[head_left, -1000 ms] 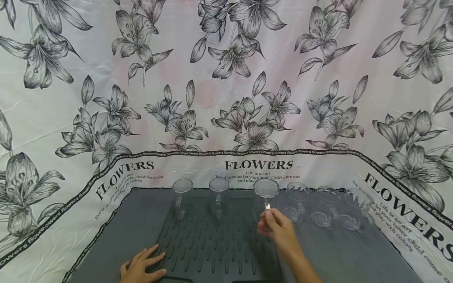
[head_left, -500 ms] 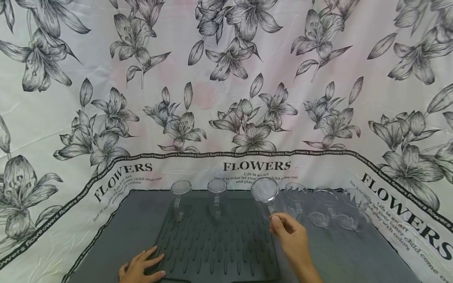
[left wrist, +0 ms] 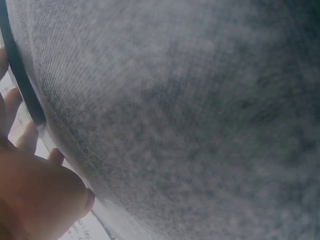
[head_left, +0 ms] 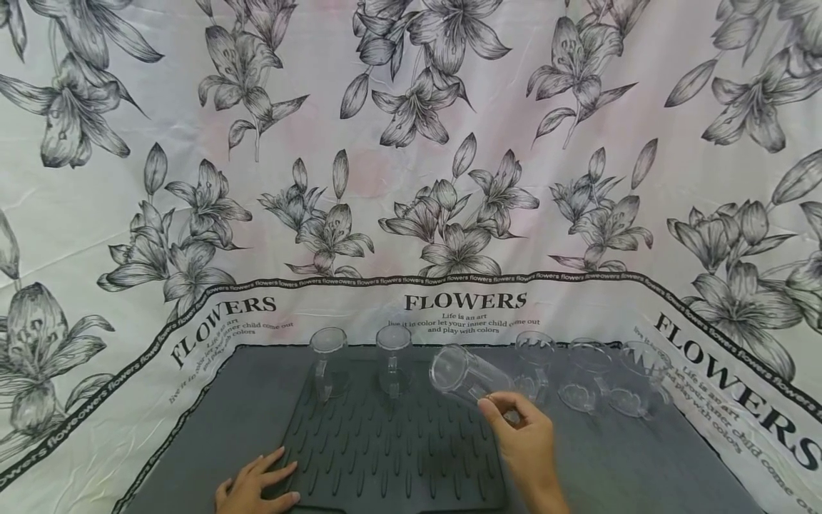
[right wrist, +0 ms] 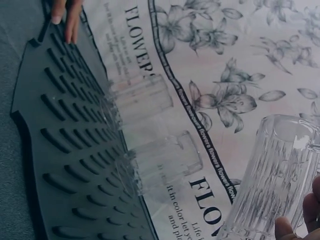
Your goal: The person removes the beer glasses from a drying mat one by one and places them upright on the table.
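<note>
My right hand (head_left: 523, 442) pinches the handle of a clear mug (head_left: 472, 375), holding it tilted with one round end toward the left, above the right part of a dark ridged drying mat (head_left: 385, 435). In the right wrist view, vertical ribs show on the wall of this mug (right wrist: 270, 175), and fingertips (right wrist: 284, 227) appear beside it. On the mat's far part stand two more clear mugs, a left one (head_left: 329, 364) and a middle one (head_left: 394, 360), their handles facing me. My left hand (head_left: 257, 485) rests with spread fingers at the mat's near left edge.
Three clear mugs stand in a row on the grey tabletop right of the mat: a near one (head_left: 535, 360), a middle one (head_left: 589, 371) and an outer one (head_left: 642, 378). A flower-printed cloth (head_left: 411, 214) rises behind and around the table.
The held mug has gone from standing upright on the mat to a leftward tilt in my right hand, which moved slightly right. My left hand stays put.
</note>
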Motion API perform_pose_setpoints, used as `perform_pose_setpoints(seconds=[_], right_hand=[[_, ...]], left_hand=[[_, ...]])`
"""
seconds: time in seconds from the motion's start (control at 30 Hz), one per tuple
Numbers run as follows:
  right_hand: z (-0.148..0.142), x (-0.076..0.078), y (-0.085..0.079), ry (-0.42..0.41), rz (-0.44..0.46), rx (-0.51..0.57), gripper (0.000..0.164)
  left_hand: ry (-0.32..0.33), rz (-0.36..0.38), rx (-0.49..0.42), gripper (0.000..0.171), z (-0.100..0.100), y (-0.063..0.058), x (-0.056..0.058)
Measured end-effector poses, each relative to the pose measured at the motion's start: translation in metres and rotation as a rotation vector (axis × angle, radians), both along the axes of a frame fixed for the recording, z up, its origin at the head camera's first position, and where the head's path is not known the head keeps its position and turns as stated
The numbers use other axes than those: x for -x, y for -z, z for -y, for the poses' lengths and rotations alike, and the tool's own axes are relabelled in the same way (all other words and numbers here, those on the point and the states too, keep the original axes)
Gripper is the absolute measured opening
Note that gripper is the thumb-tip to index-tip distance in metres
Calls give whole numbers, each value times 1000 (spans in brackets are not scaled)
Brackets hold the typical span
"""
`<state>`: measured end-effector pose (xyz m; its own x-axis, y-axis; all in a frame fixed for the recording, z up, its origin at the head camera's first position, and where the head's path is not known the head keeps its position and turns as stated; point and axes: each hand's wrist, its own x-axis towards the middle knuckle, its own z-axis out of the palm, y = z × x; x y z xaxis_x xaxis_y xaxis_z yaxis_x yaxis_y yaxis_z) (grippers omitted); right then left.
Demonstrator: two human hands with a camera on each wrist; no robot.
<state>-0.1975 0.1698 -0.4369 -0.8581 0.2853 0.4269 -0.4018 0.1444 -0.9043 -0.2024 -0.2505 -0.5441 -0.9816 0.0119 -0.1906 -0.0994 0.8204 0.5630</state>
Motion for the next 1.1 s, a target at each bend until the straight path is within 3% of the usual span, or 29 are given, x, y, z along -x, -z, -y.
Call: perform_pose_setpoints(seconds=[0.1,0.3,0.57,0.8,0.97,1.1], right_hand=[[2,1,4,18,-16,-28,10],[6,0,9,44,-131,-162,13],[7,2,12,9,-227,-148,19],[6,1,11,53,-309,-273,23],[5,2,12,83,-418,-395,26],[3,3,12,88,-443,-437,26]], left_hand=[[1,-4,-5,62,0,1,0],[2,-17,10,61,1,2,0],[-2,3,-4,62,-1,1,0],[-3,8,-26,63,-2,-2,2],[7,-11,-30,63,-8,-12,3],[4,-113,-37,66,-21,-32,1]])
